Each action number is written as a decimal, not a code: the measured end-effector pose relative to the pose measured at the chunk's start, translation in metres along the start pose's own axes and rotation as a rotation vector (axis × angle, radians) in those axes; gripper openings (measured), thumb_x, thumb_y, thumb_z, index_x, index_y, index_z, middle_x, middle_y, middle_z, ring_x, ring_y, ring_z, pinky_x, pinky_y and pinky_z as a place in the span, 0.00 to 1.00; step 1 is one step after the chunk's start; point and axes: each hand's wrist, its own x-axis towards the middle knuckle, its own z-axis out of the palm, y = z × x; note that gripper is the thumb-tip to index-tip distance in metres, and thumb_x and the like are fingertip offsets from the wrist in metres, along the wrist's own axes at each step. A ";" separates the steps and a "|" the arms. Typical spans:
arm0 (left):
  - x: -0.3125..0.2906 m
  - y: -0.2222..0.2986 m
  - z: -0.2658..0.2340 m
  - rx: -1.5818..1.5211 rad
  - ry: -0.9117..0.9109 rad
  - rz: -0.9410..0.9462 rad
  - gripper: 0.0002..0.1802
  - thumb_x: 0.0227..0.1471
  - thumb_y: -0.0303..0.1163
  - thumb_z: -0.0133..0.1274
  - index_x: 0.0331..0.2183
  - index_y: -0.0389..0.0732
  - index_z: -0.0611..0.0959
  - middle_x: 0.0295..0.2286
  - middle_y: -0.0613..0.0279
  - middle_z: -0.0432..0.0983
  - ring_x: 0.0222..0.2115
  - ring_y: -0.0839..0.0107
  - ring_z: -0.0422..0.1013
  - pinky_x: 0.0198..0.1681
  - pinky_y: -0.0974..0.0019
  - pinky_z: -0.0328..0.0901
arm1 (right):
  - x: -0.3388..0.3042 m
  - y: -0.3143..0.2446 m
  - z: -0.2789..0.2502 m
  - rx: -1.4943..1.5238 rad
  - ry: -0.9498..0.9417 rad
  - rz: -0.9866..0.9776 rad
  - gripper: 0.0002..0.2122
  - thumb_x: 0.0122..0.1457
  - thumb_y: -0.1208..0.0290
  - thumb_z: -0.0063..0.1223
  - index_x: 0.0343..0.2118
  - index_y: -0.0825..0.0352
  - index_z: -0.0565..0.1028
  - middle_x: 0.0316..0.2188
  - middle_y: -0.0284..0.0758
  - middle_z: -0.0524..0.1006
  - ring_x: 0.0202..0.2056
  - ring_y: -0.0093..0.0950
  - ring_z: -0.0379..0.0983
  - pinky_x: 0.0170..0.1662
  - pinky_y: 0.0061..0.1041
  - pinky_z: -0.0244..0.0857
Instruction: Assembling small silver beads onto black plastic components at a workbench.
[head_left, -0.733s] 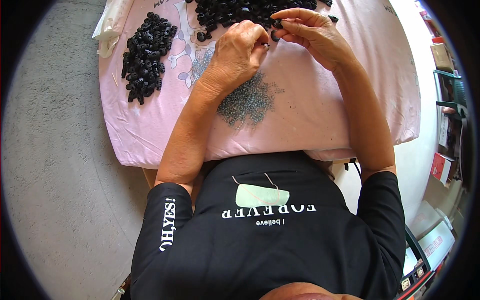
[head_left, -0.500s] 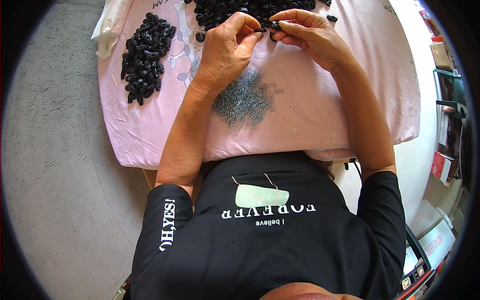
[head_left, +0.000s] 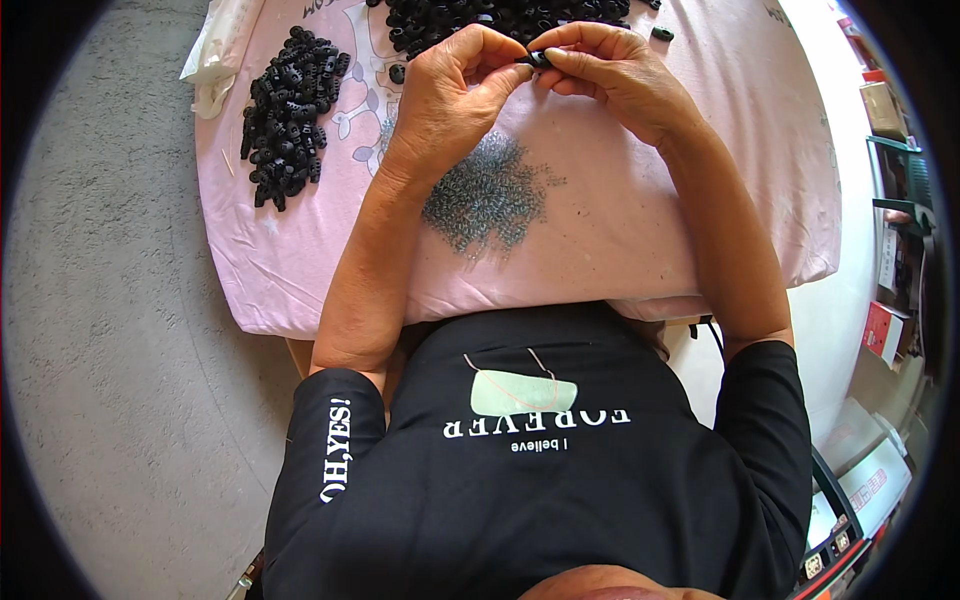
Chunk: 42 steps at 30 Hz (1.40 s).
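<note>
Over the far part of the table my two hands meet fingertip to fingertip. My left hand (head_left: 455, 95) is closed in a pinch at the left end of a small black plastic cord lock (head_left: 538, 59). Thumb and fingers of my right hand (head_left: 625, 85) grip its right end. Fingers hide much of the piece. Just beyond the hands lies a big heap of loose black cord lock parts (head_left: 430, 25). Nearer me, between my forearms, is a spread pile of tiny metal springs (head_left: 485, 195).
A second pile of black cord locks (head_left: 290, 120) lies on the table's left side, with a thin stick (head_left: 227, 162) beside it. White plastic wrap (head_left: 215, 65) hangs at the far left corner. Pink cloth (head_left: 620, 240) covers the table. Boxes (head_left: 882, 333) stand off to the right.
My hands have come together: the right hand moved slightly left, bringing its black part against the left hand's fingertips. The piles look the same.
</note>
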 end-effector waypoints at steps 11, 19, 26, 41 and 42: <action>-0.002 0.004 0.000 -0.023 0.011 -0.045 0.05 0.55 0.24 0.60 0.36 0.35 0.84 0.30 0.63 0.82 0.32 0.80 0.77 0.37 0.76 0.72 | 0.002 0.006 0.001 0.041 0.025 0.011 0.10 0.65 0.73 0.53 0.47 0.68 0.78 0.36 0.32 0.81 0.36 0.16 0.79 0.44 0.14 0.75; 0.000 0.006 0.001 -0.052 0.016 -0.071 0.07 0.56 0.24 0.59 0.38 0.33 0.84 0.32 0.61 0.83 0.34 0.77 0.79 0.40 0.74 0.74 | 0.001 0.004 0.003 0.056 0.058 0.017 0.10 0.65 0.73 0.53 0.47 0.68 0.79 0.38 0.33 0.81 0.36 0.16 0.79 0.44 0.14 0.76; 0.000 0.007 -0.001 -0.064 -0.012 -0.116 0.09 0.60 0.25 0.55 0.42 0.32 0.82 0.34 0.60 0.82 0.37 0.74 0.79 0.46 0.71 0.74 | 0.002 0.007 0.001 0.072 0.040 -0.003 0.11 0.65 0.72 0.54 0.48 0.68 0.78 0.38 0.34 0.81 0.36 0.18 0.79 0.44 0.15 0.76; 0.001 -0.003 0.000 -0.001 0.083 0.148 0.07 0.53 0.21 0.61 0.36 0.37 0.86 0.32 0.61 0.83 0.33 0.75 0.78 0.41 0.73 0.73 | 0.003 0.007 -0.006 0.223 -0.063 0.017 0.12 0.66 0.70 0.52 0.49 0.69 0.77 0.35 0.34 0.81 0.34 0.18 0.79 0.42 0.15 0.76; 0.002 -0.004 0.000 0.035 0.091 0.203 0.07 0.52 0.21 0.61 0.36 0.37 0.87 0.32 0.60 0.83 0.33 0.74 0.79 0.40 0.73 0.73 | 0.003 0.008 -0.006 0.220 -0.076 0.013 0.12 0.66 0.70 0.52 0.49 0.69 0.77 0.35 0.34 0.81 0.34 0.18 0.79 0.42 0.14 0.76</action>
